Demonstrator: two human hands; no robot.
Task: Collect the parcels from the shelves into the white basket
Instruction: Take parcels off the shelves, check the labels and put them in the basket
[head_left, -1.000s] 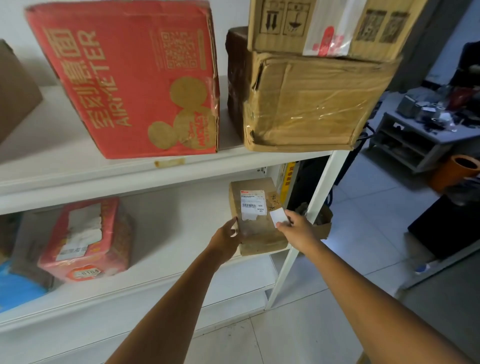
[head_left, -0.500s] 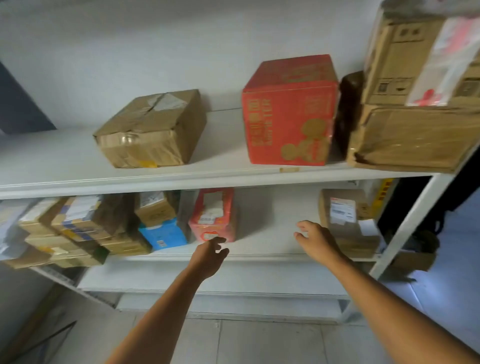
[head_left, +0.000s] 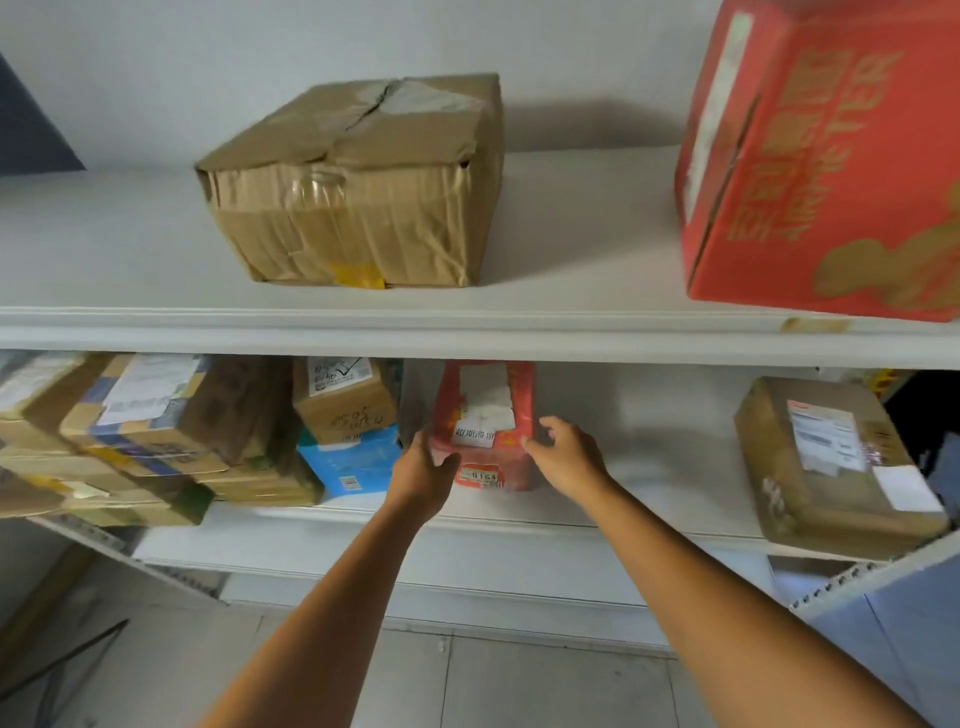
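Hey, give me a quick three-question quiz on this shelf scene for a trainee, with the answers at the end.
1. True or false: the taped brown box stands on the upper shelf.
2. Which parcel do the left hand and right hand flank? A the small red parcel; B the taped brown box; C no parcel at all.
3. Fill in: the parcel resting on the lower shelf just left of the small red parcel is coloured ___.
Key: 1 true; 2 A; 3 blue.
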